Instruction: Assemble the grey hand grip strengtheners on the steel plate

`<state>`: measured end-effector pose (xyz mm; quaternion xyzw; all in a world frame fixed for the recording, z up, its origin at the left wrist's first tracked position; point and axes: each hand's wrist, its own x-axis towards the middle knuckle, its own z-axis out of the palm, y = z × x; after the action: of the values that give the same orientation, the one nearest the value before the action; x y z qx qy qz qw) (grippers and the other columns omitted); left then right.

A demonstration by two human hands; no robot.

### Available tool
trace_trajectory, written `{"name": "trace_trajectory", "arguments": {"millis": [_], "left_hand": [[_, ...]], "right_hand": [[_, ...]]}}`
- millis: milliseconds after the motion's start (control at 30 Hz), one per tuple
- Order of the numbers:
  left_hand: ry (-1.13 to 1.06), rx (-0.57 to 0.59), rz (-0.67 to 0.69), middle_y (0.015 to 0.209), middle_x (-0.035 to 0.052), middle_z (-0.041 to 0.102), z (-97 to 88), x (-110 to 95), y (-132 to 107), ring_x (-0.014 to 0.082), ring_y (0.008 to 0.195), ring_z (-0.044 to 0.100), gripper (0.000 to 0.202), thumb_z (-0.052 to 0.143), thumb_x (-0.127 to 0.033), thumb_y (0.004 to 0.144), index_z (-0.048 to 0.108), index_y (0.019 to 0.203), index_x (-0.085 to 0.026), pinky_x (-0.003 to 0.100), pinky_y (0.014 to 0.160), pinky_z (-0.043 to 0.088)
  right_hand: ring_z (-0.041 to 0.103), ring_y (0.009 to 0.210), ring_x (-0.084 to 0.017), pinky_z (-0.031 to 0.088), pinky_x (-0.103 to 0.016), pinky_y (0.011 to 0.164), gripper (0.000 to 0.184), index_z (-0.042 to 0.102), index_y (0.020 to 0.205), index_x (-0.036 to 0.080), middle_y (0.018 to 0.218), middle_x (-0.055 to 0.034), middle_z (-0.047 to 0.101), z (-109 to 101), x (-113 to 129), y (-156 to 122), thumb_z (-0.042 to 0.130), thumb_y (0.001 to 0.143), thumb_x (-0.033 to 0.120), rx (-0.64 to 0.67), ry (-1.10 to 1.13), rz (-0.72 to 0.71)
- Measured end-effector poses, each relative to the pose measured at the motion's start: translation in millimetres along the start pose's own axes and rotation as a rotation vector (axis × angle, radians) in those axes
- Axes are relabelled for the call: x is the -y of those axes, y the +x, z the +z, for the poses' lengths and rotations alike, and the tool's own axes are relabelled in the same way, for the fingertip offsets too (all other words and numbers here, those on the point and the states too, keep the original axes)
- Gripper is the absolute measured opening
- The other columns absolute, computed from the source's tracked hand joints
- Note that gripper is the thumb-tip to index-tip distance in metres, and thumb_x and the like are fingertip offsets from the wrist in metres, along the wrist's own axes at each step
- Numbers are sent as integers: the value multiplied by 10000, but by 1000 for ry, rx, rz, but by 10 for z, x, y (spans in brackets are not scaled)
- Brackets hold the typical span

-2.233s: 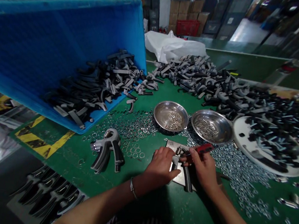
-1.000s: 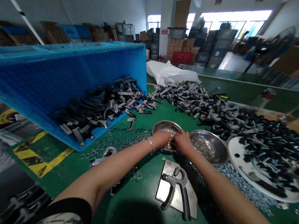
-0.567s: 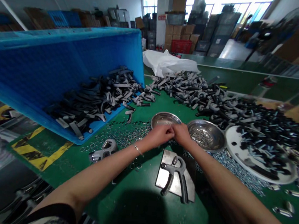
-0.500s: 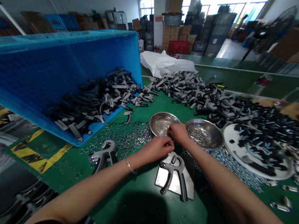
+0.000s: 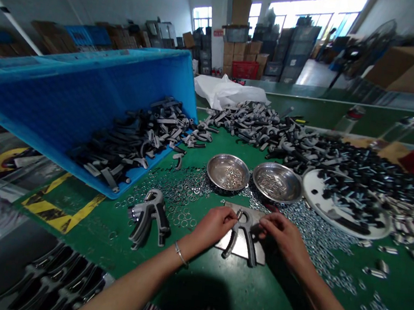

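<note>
Hand gripper (image 5: 247,229) on plate (image 5: 241,250), spring (image 5: 239,214) seated; fastening apparently unfinished. Completed-looking gripper (image 5: 153,211), 9 o'clock. Left grip (image 5: 212,225) 10 o'clock, right grip (image 5: 286,234) 3 o'clock: both curled, contents cannot tell.

From head height, at near edge of worktop (image 5: 227,140), facing forward and down, close to left hand (image 5: 213,225) and right hand (image 5: 289,237), out past far edge

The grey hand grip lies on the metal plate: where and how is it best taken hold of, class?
Probably by the right handle, pinched mid-length from the near side. The hand grip lies with both handles pointing that way, spread apart, leaving finger room between them over the metal plate. The left hand crowds the end with the spring, likely a poorer hold.
</note>
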<state>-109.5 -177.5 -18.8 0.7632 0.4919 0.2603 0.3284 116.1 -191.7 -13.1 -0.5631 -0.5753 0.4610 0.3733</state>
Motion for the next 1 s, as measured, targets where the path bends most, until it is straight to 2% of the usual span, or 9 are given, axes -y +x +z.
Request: {"name": "trace_trajectory", "arguments": {"millis": [100,200,333,467,533,600,700,867,1000], "left_hand": [[219,-12,110,943,45,664,97,27,19,201,969,587,95,602,-218,926,671,883,-169,333,905,416],[428,-16,165,950,60,646,172,41,44,223,974,559,160,562,-271,963,662,904,-162,378,909,394],[562,-3,253,948,78,647,201,42,10,235,972,549,210,490,-270,997,658,942,-156,405,912,383],[603,43,358,1088,106,663,206,94,-140,240,1035,555,240,449,-225,1008,628,1159,-169,408,924,398],[622,52,386,1238,129,630,213,137,-233,245,1128,542,314,438,-214,1012,553,1301,-168,414,969,394],[650,64,391,1356,138,573,226,171,-310,252,1213,511,379,414,-195,1017,478,1390,-166,434,1033,363],[653,88,361,1443,130,513,256,181,-371,260,1280,470,424,401,-175,1017,424,1440,-168,456,1083,323],[442,38,218,1348,66,594,230,115,-334,230,1218,506,394,471,-148,981,533,1361,-230,405,1030,385],[320,-3,117,1186,59,670,-78,54,-85,221,1109,572,281,541,-167,941,656,1196,-205,367,969,447]], "right_hand": [[731,748,-238,566,-366,736,365,683,913,184,906,-90,750,-63,-243,-415,741,771,515,-53,178,191],[733,780,-253,560,-378,762,418,694,934,187,929,-89,744,-70,-283,-592,778,727,540,-65,235,233],[722,734,-226,551,-359,745,371,657,892,196,841,-66,744,-65,-172,-573,766,758,524,-59,286,227],[700,670,-201,540,-328,686,349,639,825,180,780,-63,734,-14,-133,-431,721,804,518,4,267,230],[687,631,-196,530,-311,627,335,638,825,178,733,-51,715,44,-165,-344,673,844,510,11,146,151],[675,629,-197,524,-314,606,310,643,836,183,731,-47,703,115,-213,-252,597,904,482,-22,-87,-39],[665,780,-227,527,-382,754,267,657,856,202,829,-63,705,221,-279,-111,529,956,413,-65,-363,-297],[604,917,-254,481,-438,894,203,659,897,213,912,-83,685,347,-322,63,513,980,327,19,-528,-485],[584,918,-259,506,-413,827,206,647,921,193,926,-110,663,394,-328,111,473,1000,269,38,-661,-582]]}}
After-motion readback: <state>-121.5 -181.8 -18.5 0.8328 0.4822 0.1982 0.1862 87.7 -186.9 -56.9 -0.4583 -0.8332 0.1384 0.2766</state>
